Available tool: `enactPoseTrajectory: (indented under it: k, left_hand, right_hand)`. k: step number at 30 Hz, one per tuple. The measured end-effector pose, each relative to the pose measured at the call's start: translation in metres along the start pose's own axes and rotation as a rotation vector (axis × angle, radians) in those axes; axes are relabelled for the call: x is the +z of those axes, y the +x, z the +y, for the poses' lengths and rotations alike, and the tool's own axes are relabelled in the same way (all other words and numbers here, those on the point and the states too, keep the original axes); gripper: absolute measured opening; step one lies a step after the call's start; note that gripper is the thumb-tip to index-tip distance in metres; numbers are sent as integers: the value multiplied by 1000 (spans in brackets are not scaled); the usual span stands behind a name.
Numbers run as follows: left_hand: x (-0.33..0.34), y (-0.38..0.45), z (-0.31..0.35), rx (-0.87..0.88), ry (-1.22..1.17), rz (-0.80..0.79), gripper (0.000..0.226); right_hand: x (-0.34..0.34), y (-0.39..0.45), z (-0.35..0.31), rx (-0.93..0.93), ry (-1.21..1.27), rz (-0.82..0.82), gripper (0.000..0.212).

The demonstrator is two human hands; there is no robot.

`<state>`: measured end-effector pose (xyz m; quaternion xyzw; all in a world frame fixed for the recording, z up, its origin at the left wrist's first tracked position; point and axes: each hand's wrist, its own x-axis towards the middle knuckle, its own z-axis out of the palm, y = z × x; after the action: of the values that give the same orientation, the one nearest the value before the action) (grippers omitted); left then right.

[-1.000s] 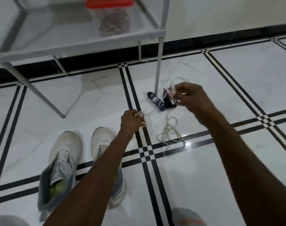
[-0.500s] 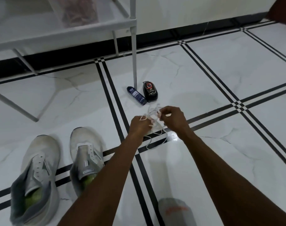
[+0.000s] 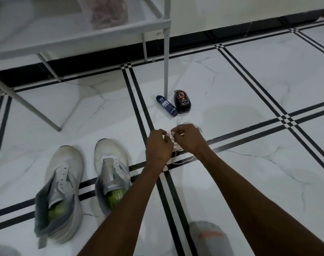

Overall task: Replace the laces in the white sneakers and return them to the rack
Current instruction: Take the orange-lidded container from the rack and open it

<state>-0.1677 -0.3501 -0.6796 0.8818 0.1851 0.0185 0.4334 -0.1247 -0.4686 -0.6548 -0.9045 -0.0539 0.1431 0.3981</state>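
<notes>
**Both hands gathering the lace**

Your left hand [image 3: 158,145] and right hand [image 3: 188,138] were both closed on the white lace [image 3: 171,138], bunched between them, its loose end trailing on the floor. The two unlaced sneakers [image 3: 111,174] stood left of the lace, the rack [image 3: 94,34] beyond it.

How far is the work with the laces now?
Done: both white sneakers show empty eyelets. In hand: the left hand and right hand grip a bunched white lace. Left: threading both sneakers, then returning them to the white metal rack.
</notes>
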Motion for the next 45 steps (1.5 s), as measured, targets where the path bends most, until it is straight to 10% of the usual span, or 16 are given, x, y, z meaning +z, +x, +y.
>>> enactPoseTrajectory:
  k: [4,8,18,22,38,45]
  left_hand:
    - [-65,-14,-37,-161,355,271,29]
    - [-112,-28,-97,-371,396,91,52]
    - [-165,-28,-140,-292,146,33,76]
    - [-171,-23,-147,-332,98,55,53]
    - [-266,97,87,179,-269,416,17]
    - [-285,169,152,86,-303,457,28]
  right_hand:
    - [56,-11,-21,160,221,-313,45]
    - [116,-30,-44,343,347,-614,83]
    - [179,-43,-94,262,379,-601,98]
    - [182,-44,-99,265,442,-600,78]
    - [-47,64,-266,-236,513,45,37]
    - [-109,113,-308,-244,337,351,28]
